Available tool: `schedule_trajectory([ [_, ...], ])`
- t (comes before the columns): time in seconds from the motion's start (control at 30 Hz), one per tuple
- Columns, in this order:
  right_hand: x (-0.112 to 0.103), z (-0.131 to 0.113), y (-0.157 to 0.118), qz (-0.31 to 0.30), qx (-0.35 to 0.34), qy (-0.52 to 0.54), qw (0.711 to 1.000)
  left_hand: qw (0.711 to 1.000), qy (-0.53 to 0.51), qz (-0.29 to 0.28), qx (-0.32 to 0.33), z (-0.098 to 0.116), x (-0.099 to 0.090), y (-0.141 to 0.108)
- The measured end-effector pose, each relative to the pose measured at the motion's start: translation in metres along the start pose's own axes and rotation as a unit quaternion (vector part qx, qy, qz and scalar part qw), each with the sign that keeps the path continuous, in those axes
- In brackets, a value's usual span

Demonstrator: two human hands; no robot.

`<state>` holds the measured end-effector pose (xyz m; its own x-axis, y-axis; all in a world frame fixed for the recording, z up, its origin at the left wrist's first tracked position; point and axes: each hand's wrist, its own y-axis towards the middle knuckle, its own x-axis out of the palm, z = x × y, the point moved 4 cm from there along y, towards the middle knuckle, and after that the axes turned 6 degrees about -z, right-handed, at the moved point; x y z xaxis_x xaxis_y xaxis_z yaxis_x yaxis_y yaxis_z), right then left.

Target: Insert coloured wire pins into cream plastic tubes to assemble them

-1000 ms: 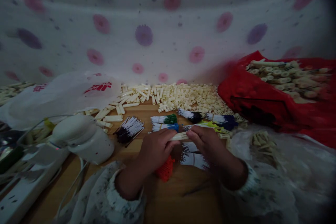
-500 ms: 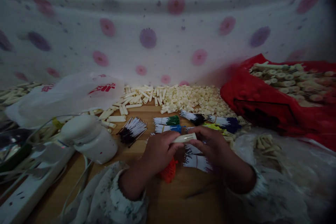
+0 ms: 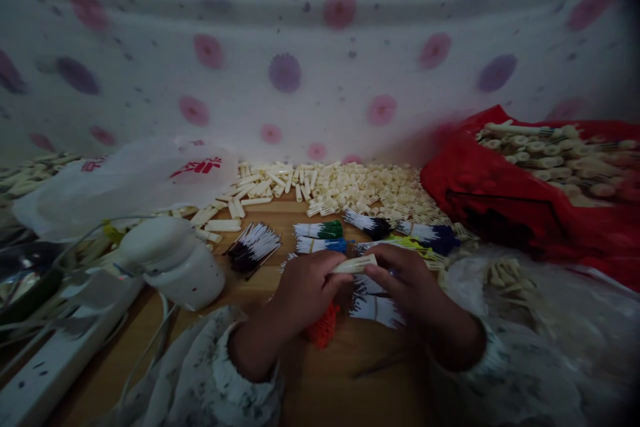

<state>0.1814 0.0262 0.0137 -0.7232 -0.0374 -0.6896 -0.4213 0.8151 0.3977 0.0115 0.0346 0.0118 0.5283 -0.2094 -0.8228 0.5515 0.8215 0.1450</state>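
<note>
Hands, bare, qty 2, grasping 1 cream tube (image 3: 354,265): one end in L hand (image 3: 307,285), opp. end betw. thumb & finger of R hand (image 3: 409,278), abv. bench (image 3: 350,373). Nearby: orange bundle (image 3: 323,330), partly hidden by L hand; blue-tipped bundle (image 3: 323,245), just beyond; cream parts pile (image 3: 370,185), rear.

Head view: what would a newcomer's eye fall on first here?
Probably the big red bag on the right, with cream pieces heaped in its open top. Next, the pale tube near the middle, held between the left grip and the right grip. Then the bright orange bundle just below the left grip in the picture.
</note>
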Motion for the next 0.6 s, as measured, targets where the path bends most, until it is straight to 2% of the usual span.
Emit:
schedule_trajectory([
  [0.1,-0.003,-0.007,0.000,0.032,-0.047,-0.006,0.998,0.999,-0.038,-0.019,0.000,0.001,0.002,0.000],
  [0.3,-0.001,-0.007,-0.004,0.037,-0.010,-0.109,0.993,0.996,-0.077,-0.034,-0.001,0.005,0.005,-0.003],
  [0.4,-0.006,-0.017,-0.011,0.065,-0.089,-0.127,0.986,0.984,-0.147,-0.100,0.006,0.013,0.011,-0.006],
  [0.5,-0.009,-0.031,-0.017,0.095,-0.175,-0.167,0.966,0.961,-0.200,-0.182,0.061,0.027,0.016,-0.011],
  [0.53,-0.009,-0.034,-0.018,0.105,-0.179,-0.181,0.961,0.961,-0.193,-0.185,0.077,0.031,0.016,-0.012],
  [0.6,-0.007,-0.036,-0.016,0.119,-0.137,-0.193,0.964,0.977,-0.120,-0.159,0.075,0.035,0.016,-0.012],
])
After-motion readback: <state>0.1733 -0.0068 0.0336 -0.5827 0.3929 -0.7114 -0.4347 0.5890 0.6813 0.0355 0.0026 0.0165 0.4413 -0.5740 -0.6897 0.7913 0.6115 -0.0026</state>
